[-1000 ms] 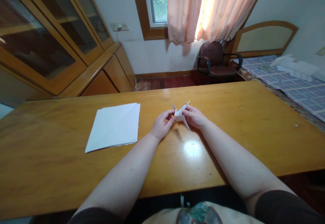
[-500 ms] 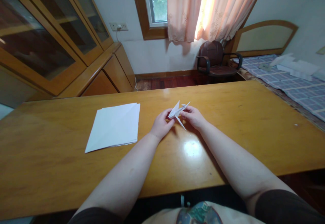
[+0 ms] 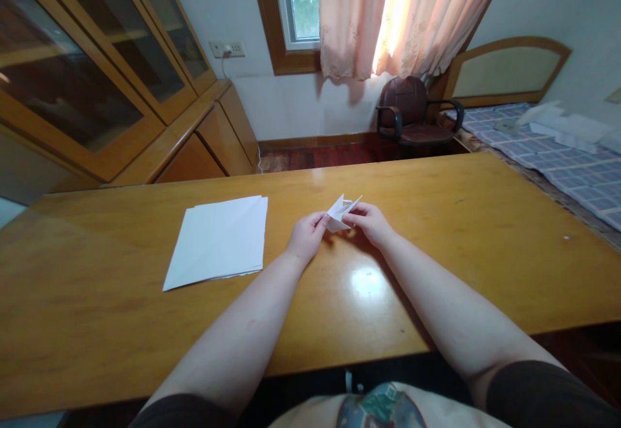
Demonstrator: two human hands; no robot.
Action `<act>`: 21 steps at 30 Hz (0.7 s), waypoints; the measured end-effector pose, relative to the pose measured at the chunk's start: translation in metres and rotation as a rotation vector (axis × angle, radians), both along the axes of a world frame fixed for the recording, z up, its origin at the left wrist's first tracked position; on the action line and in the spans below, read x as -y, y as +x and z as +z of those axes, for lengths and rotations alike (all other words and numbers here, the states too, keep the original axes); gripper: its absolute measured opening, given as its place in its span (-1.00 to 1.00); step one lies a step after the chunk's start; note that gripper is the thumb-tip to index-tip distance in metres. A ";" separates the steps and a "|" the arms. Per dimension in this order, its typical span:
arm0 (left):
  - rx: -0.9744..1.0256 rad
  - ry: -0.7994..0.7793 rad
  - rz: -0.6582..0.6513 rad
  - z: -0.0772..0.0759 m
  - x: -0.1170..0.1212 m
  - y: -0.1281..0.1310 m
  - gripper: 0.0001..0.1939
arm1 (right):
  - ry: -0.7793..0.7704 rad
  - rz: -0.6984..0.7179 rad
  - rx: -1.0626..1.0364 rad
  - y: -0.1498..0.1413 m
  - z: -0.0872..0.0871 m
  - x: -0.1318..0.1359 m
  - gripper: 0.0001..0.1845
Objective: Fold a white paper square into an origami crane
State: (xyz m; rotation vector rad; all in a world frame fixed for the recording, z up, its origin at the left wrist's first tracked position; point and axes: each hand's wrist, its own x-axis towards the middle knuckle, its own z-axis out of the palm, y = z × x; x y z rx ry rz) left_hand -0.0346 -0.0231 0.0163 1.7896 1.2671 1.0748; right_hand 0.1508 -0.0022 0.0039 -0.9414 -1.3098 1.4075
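Observation:
A small white paper origami crane [image 3: 336,212], with pointed flaps sticking up, is held just above the wooden table [image 3: 310,324]. My left hand [image 3: 307,234] pinches its left end between thumb and fingers. At its right side, my right hand [image 3: 371,222] grips a flap, the fingertips partly hidden by the paper. Left of my hands lies a stack of white paper sheets [image 3: 218,240], its edges slightly uneven.
A glass-doored wooden cabinet [image 3: 145,85] stands at the back left. Beyond the table's far edge are a brown office chair [image 3: 412,114] and, to the right, a bed with a checked sheet [image 3: 557,156]. A pink curtain [image 3: 354,21] hangs by the window.
The paper crane has turned in my hands; the thin point that hung down toward me no longer shows, and a broader face does. My left fingers have closed in on its left end.

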 end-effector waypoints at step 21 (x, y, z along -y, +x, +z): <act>0.096 -0.039 0.102 -0.008 -0.005 -0.002 -0.70 | -0.027 -0.132 0.030 -0.005 0.000 0.001 -0.74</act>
